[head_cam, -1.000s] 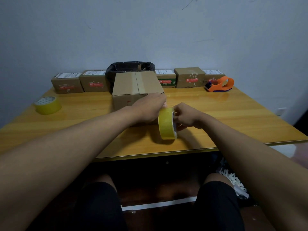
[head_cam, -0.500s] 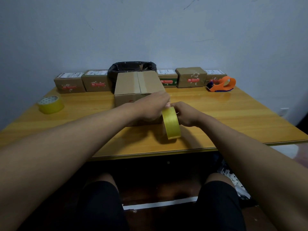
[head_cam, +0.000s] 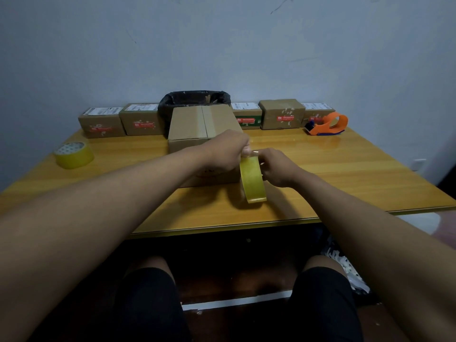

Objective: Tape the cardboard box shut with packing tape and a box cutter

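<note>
A plain cardboard box [head_cam: 197, 124] with its top flaps folded shut stands in the middle of the wooden table [head_cam: 333, 174]. Just in front of its right corner a yellow tape roll [head_cam: 253, 180] stands on edge, slightly tilted. My right hand [head_cam: 276, 166] grips the roll from its right side. My left hand [head_cam: 228, 150] pinches the roll's top edge, at the tape's end, with closed fingers. No box cutter is visible.
A second yellow tape roll [head_cam: 74, 154] lies at the table's left. An orange tape dispenser [head_cam: 328, 124] sits at the back right. Several small labelled parcels [head_cam: 281, 114] and a black-lined bin [head_cam: 195, 99] line the wall. My knees are under the table's front edge.
The tape roll has tilted and shifted slightly right. My left hand's fingers have moved onto the roll's top edge, close to my right hand's fingers.
</note>
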